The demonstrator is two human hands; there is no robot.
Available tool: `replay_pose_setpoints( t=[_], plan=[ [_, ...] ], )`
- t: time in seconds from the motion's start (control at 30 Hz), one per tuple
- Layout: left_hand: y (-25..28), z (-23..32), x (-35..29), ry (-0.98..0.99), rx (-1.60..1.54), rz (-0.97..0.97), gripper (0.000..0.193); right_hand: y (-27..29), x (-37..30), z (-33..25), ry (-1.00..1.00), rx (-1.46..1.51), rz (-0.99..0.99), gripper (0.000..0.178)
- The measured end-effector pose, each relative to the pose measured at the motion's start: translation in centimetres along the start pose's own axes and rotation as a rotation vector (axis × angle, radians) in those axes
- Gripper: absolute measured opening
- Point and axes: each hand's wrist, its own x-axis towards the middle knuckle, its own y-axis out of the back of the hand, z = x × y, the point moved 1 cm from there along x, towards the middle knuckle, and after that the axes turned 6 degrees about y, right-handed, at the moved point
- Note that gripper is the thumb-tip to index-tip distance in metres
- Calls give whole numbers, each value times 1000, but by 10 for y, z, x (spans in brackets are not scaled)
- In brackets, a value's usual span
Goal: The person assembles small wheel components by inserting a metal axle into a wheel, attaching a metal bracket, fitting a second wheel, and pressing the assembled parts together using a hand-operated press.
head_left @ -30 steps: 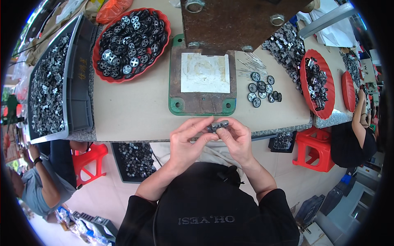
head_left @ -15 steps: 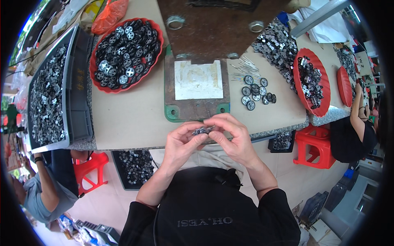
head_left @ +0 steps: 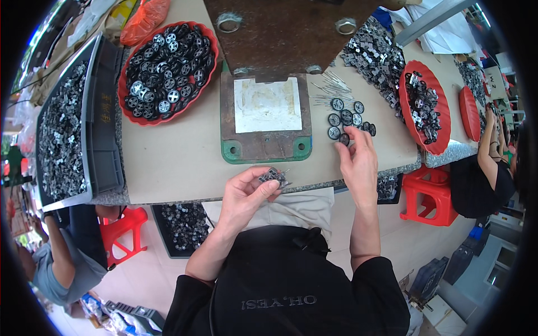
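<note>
My left hand (head_left: 246, 192) is closed on a small dark grey plastic part (head_left: 270, 177), at the front edge of the table. A thin metal pin sticks out of that part; its underside is hidden by my fingers. My right hand (head_left: 360, 162) reaches over the table to the right, thumb and forefinger closed round a small black wheel (head_left: 344, 139) with a silver hub. That wheel is the nearest of a loose group of wheels (head_left: 334, 119). Just beyond the group lie several thin metal rods (head_left: 330, 87).
A press with a green base (head_left: 232, 151) and white pad (head_left: 268, 106) stands ahead. A red bowl of wheels (head_left: 212, 73) and a grey crate of parts (head_left: 106, 140) are left. Right are heaped grey parts (head_left: 372, 56), a red bowl (head_left: 443, 112) and a red stool (head_left: 428, 193).
My right hand has left the grey part and moved right and forward to the loose wheels, taking one between its fingers. My left hand keeps the part near the table edge.
</note>
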Motion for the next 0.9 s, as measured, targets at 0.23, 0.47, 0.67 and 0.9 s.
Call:
replay_pose_setpoints(
  t=[0.23, 0.47, 0.67, 0.9],
  plan=[
    [-9, 10, -6, 31, 50, -87, 23, -14, -16, -5, -55, 1236, -605, 31],
    [-11, 14, -8, 40, 71, -80, 22, -29, -21, -3, -123, 1327, -755, 34],
    [-9, 12, -8, 40, 65, -70, 21, -33, -22, -7, -128, 1391, -622, 35],
    [-8, 9, -5, 68, 53, -56, 21, -42, -29, -12, -98, 1360, -389, 34]
  ],
)
